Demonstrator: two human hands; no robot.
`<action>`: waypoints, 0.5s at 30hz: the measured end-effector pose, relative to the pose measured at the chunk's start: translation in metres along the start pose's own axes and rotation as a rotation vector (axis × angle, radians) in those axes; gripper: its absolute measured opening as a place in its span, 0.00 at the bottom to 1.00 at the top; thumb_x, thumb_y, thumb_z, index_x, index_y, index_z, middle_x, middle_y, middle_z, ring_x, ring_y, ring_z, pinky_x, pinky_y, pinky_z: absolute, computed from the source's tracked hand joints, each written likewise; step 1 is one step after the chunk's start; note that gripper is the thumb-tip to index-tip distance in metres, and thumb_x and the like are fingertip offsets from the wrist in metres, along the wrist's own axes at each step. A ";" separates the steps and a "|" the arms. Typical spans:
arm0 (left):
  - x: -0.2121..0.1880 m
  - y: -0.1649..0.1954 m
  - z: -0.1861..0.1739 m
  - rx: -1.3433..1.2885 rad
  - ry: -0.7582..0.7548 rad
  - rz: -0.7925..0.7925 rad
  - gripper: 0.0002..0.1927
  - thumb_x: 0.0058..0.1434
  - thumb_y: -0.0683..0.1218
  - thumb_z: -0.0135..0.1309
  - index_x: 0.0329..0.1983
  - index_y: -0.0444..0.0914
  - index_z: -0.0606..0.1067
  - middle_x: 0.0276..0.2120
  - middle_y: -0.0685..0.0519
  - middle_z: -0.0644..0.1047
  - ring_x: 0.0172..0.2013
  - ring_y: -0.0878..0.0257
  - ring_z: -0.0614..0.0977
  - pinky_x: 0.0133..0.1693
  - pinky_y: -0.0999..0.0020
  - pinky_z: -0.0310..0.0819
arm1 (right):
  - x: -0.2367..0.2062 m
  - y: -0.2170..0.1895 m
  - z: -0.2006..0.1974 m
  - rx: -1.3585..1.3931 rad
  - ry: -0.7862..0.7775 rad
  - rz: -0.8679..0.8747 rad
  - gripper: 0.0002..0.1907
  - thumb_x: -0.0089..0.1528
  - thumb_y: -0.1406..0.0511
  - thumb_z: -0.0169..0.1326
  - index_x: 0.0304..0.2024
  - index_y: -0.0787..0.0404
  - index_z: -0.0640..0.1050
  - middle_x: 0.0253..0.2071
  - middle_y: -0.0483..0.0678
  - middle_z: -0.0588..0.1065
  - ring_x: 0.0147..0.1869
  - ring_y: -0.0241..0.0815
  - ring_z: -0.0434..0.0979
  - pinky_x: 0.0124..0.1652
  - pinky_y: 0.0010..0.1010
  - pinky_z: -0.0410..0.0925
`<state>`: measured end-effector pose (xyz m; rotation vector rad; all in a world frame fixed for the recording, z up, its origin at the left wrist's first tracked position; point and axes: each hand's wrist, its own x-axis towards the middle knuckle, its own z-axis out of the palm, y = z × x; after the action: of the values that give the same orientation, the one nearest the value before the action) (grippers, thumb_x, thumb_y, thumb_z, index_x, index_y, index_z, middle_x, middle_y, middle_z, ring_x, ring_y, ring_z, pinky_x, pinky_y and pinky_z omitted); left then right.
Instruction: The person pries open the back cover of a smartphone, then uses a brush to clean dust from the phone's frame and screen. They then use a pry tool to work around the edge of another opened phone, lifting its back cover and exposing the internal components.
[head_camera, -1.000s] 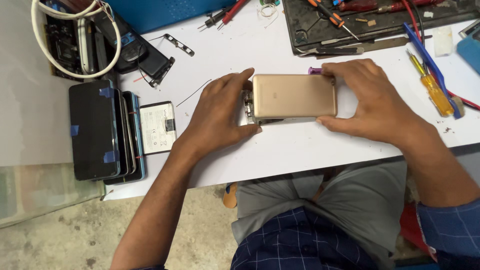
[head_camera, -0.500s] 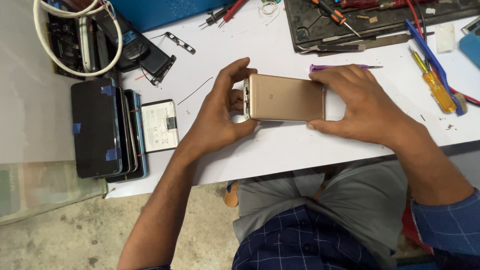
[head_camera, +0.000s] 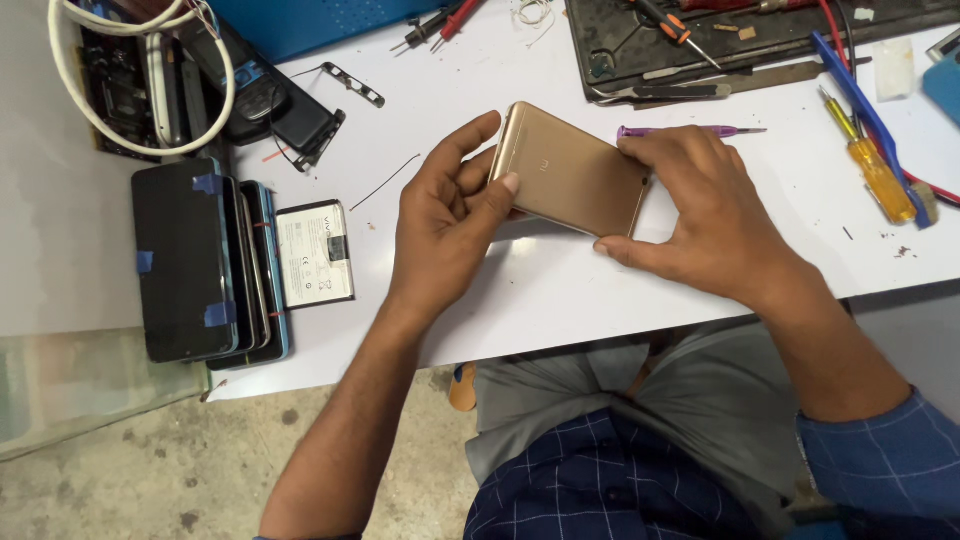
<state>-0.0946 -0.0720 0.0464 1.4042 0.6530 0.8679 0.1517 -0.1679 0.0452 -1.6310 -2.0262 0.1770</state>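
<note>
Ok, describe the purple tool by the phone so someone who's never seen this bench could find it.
Start at the white worktable, then the gold phone held between both hands. Just beyond the right hand lies a slim purple-handled screwdriver, pointing right. Unlike the thicker yellow-handled screwdriver nearby, it is thin and purple.

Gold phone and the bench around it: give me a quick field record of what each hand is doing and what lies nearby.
held item: gold phone, back cover up, tilted over the white table
left hand: grips the phone's left end, thumb on the back cover
right hand: holds the phone's right end
behind right hand: purple tool lying on the table
far right: yellow screwdriver
left of hands: loose battery beside a stack of phones
top right: dark tool tray
</note>
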 end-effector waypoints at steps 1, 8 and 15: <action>-0.001 0.001 0.002 0.027 0.021 -0.007 0.27 0.71 0.39 0.49 0.71 0.28 0.59 0.53 0.37 0.81 0.49 0.58 0.86 0.50 0.67 0.85 | -0.001 -0.001 0.001 0.005 0.008 0.010 0.45 0.50 0.51 0.70 0.64 0.66 0.70 0.59 0.58 0.70 0.63 0.56 0.70 0.59 0.48 0.64; 0.001 0.008 0.013 0.107 0.108 -0.025 0.24 0.71 0.41 0.50 0.69 0.28 0.64 0.49 0.38 0.82 0.48 0.60 0.87 0.49 0.67 0.86 | -0.007 -0.006 0.009 -0.013 0.062 0.006 0.47 0.51 0.51 0.71 0.65 0.67 0.69 0.58 0.58 0.70 0.62 0.56 0.69 0.58 0.48 0.62; -0.008 0.014 0.029 0.132 0.103 0.086 0.28 0.71 0.43 0.54 0.71 0.29 0.64 0.52 0.37 0.82 0.52 0.59 0.85 0.54 0.67 0.85 | -0.011 -0.004 0.016 -0.013 0.098 0.003 0.48 0.51 0.51 0.70 0.66 0.68 0.68 0.60 0.59 0.71 0.63 0.54 0.70 0.59 0.46 0.61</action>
<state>-0.0765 -0.0954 0.0615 1.5224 0.7438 0.9845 0.1423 -0.1759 0.0300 -1.6190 -1.9547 0.0836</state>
